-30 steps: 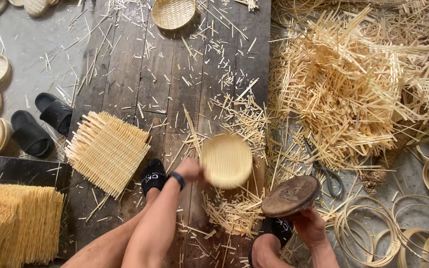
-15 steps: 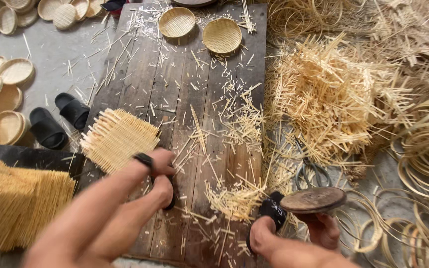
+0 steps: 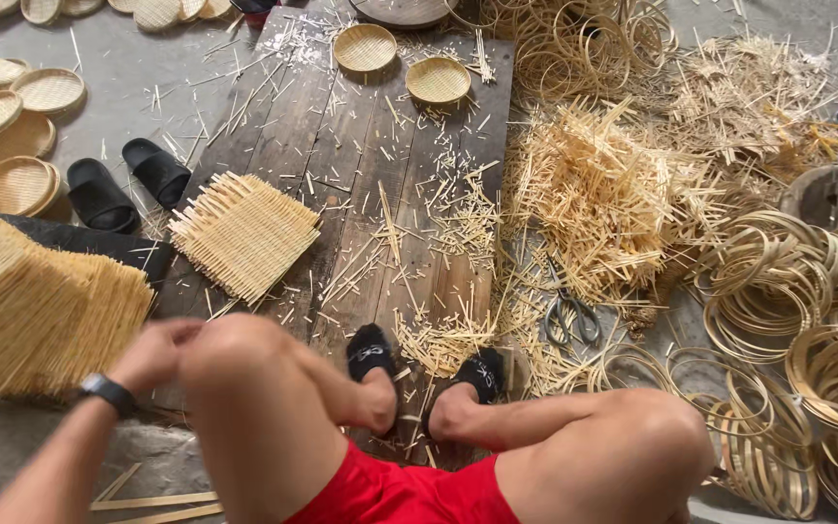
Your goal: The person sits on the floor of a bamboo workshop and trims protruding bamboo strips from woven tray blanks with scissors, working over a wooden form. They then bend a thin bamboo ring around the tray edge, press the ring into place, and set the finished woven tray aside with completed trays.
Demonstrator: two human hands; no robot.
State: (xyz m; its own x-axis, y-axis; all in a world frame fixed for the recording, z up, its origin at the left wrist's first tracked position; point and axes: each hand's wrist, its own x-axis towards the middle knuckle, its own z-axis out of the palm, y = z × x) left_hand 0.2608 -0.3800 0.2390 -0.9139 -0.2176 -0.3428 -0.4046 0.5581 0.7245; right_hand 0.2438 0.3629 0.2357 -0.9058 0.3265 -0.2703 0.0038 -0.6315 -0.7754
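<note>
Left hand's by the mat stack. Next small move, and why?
Probably close the left hand on the top woven mat of the stack: the hand is at the stack's near edge, its fingers hidden behind the knee, holding nothing visible. The right hand is out of view.

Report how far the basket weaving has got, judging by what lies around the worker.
Done: two small round baskets on the boards, more on the floor. In hand: the left hand reaches to the stack of woven mats. Left: one square mat, many hoops.

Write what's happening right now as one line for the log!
left hand: reaching toward stack of woven mats | right hand: out of view | loose woven mat: on wooden boards | scissors: on floor by right knee
</note>
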